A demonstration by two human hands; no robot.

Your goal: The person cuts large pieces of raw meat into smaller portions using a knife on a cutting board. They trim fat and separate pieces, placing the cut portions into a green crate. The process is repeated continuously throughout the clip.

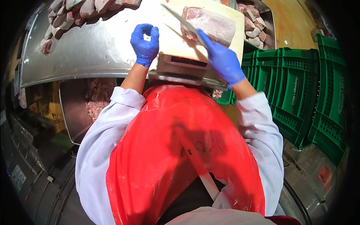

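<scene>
My right hand (225, 63), in a blue glove, is closed round the handle of a long knife (182, 21). The blade points up and to the left, across the near left side of a large pale pink block of meat (213, 27). That block lies on a cream cutting board (176, 43). My left hand (145, 45), also gloved in blue, hovers left of the meat near the board's left side. Its fingers curl loosely, with a gap between them and the thumb, and nothing shows in them.
Several meat pieces (88, 8) lie along the far left of the metal table (75, 60). More fill a metal tray (269, 22) at the far right. Green crates (296, 80) stand to the right. Below the table edge, left, is a bin (73, 112) with meat scraps. A small display (187, 62) sits before the board.
</scene>
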